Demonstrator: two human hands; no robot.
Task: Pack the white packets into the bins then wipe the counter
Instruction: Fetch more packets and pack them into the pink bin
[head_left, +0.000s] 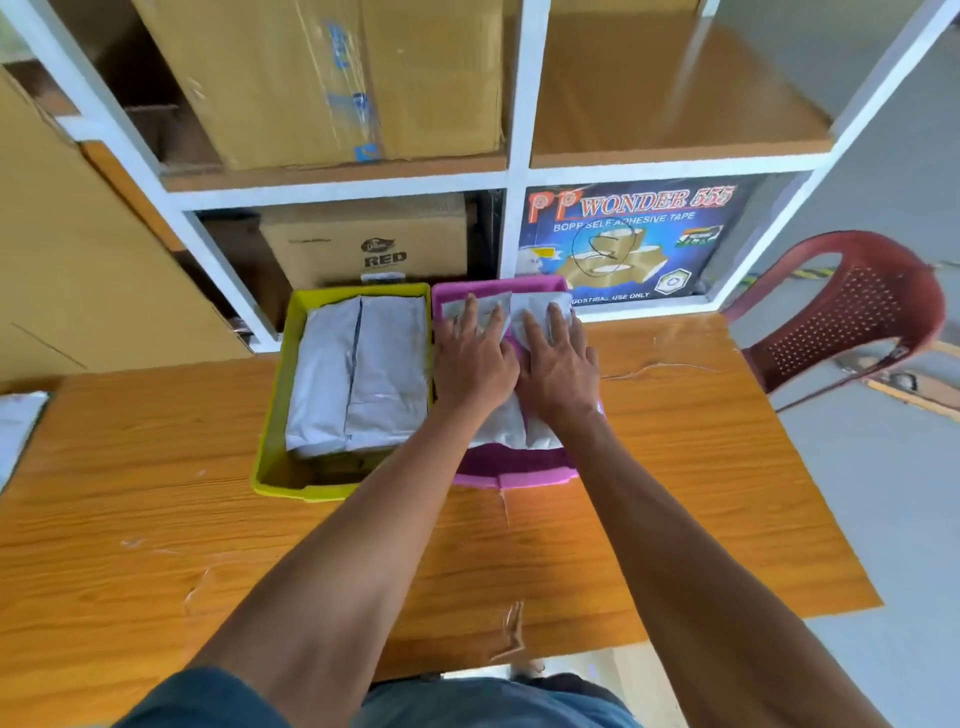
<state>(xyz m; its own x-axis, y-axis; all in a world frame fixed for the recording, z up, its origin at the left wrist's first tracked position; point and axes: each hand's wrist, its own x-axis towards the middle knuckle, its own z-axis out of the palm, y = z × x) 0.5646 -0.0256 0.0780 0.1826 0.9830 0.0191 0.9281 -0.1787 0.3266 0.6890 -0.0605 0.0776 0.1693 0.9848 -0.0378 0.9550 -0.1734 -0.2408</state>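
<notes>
**Both hands flat on the packets in the pink bin**

At the far left edge, a white packet (18, 431) is seen lying partly off the wooden table (156, 519). Large brown cardboard (78, 249) is leaned against the white shelf unit (514, 171) behind it.

Next along, the yellow bin (270, 415) is set on the table, touching the pink bin (519, 475) on its right. Two white packets (358, 374) are laid side by side in the yellow bin, filling most of it.

In the pink bin, more white packets (501, 426) are stacked, and both hands are pressed down on them. The left hand (475, 358) is laid palm down on the left packet, its fingers (470, 317) straight and slightly spread. Just beside it, the right hand (558, 369) is laid flat on the right packet, fingers (556, 322) straight and apart as well. Nothing is gripped; the thumbs are brought close together between the two hands.

On the shelf behind, a cardboard box marked RED (374, 244) is seen, then a blue adhesive tape carton (634, 239). At the far right, a maroon plastic chair (852, 312) is stood by the table corner.
</notes>
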